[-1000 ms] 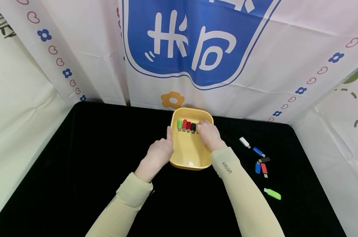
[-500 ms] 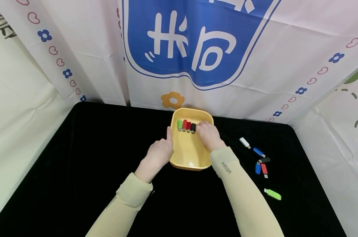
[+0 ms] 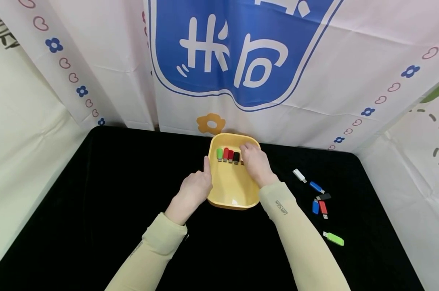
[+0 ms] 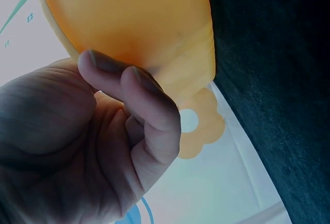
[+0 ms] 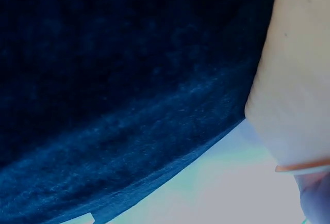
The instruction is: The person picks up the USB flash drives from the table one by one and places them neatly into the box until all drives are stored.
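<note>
My left hand (image 3: pixel 195 186) grips the left side of a yellow plastic tray (image 3: pixel 228 190), one digit stretched along the rim. In the left wrist view, curled fingers (image 4: pixel 149 97) touch the tray's outer wall. Inside stands a row of USB sticks: green (image 3: pixel 219 154), two red ones (image 3: pixel 225 154) side by side, and black (image 3: pixel 236 157). My right hand (image 3: pixel 255 161) is in the tray at the row's right end, fingers bent downward. The end of another USB stick (image 3: pixel 242 162) peeks out by them; the fingertips and their hold are hidden.
Right of the tray on the black cloth (image 3: pixel 132 182) lie loose USB sticks: white (image 3: pixel 299 175), two blue (image 3: pixel 316 187), black (image 3: pixel 323 197), red (image 3: pixel 323 209) and light green (image 3: pixel 334 238). A printed curtain (image 3: pixel 124 81) hangs right behind the tray.
My right hand's fingers have shifted slightly toward the tray's far end, and more of the stick beside them shows. My left hand and the loose sticks stay where they were.
</note>
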Tool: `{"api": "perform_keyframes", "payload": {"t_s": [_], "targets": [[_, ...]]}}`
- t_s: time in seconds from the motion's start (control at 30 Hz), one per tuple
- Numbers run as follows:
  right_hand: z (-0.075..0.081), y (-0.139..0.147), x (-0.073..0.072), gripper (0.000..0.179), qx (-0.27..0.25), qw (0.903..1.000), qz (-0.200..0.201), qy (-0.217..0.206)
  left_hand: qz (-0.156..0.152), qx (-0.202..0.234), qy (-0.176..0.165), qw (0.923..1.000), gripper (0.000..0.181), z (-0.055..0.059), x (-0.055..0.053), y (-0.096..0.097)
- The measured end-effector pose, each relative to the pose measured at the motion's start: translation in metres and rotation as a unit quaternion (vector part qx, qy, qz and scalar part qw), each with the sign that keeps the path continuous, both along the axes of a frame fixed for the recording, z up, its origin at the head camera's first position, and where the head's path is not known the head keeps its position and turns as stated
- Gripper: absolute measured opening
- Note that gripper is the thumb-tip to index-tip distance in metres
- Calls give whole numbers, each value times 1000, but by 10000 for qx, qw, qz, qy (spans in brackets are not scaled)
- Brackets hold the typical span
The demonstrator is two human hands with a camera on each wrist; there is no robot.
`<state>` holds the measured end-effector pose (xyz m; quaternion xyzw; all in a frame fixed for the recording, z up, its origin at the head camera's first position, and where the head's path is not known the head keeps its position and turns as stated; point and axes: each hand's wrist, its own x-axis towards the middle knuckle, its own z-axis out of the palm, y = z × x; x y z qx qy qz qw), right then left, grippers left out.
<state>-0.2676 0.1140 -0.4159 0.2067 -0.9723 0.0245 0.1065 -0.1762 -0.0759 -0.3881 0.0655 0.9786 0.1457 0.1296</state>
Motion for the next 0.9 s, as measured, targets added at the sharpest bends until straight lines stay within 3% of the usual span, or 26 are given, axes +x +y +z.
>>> {"api": "perform_keyframes", "payload": {"t_s": [0.2,0.5,0.7,0.9], "targets": [[13,5,9,18,-956,9945,-24,417,-65,11,150,9999,80,0,1,0],[30,34,48,18,-1629,9857,193,372,-104,41,167,9998,79,0,2,0],[44,53,72,22,-1660,9859,194,-80,-103,-2,251,9996,79,0,1,-1],[58,73,97,29,-1691,9832,-142,-679,-109,13,182,9998,79,0,1,-1]]}}
